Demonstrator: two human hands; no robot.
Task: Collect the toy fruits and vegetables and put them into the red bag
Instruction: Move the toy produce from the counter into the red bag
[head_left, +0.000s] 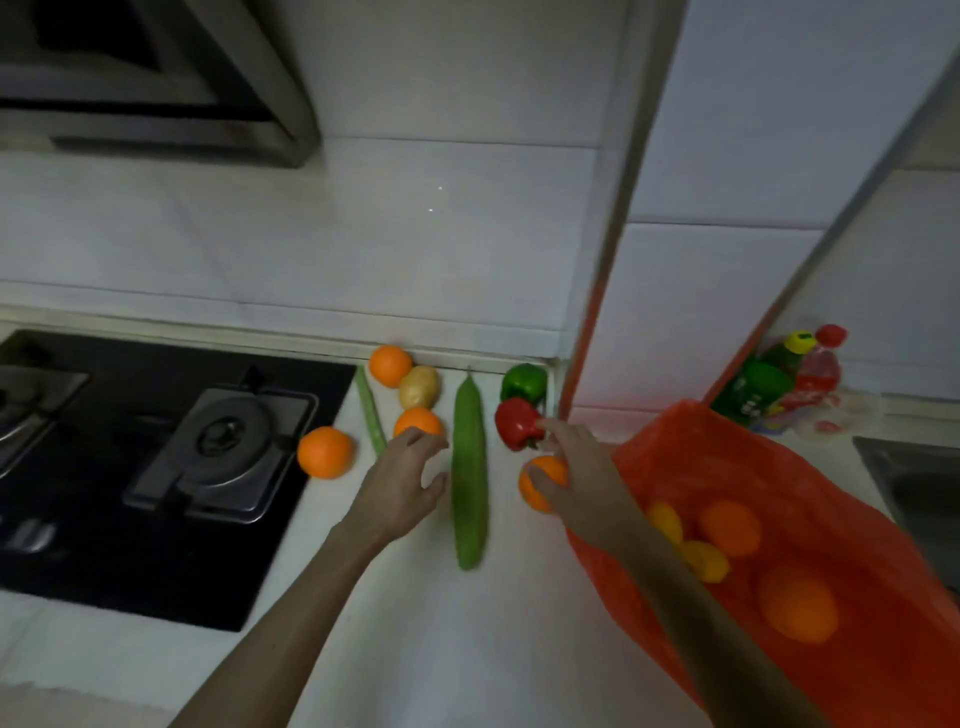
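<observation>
Nearest me the white table (441, 649) is bare, a broad open strip between the black hob (156, 519) on my left and the red bag (779, 467) on my right. The bag lies slumped open at the table's right side, its mouth toward the produce; through its thin plastic I see two oranges and two yellow fruits, blurred. My right forearm crosses over the bag's near edge.

My right hand (576, 467) sits on an orange (537, 488), thumb against its left side and fingers spread over the top, with the index fingertip touching the red pepper (517, 423) just beyond. I cannot tell whether the orange is off the table. My left hand (400, 488) hovers with fingers apart and curled, holding nothing, just short of another orange (418, 422).

Between my hands the long green cucumber (470, 467) lies pointing away from me, its near end reaching into the open strip. Left of my left hand a thin green bean (371, 410) runs along the hob's edge, and one orange (324, 452) rests on the black glass itself, beside the burner (223, 447).

Farther back a tan potato (418, 387) touches an orange (389, 365) at the wall, and a green pepper (524, 382) is tucked into the corner behind the red one. The tiled wall (415, 234) and a jutting column close that side, leaving little room there. Everything looks smooth and glossy.
</observation>
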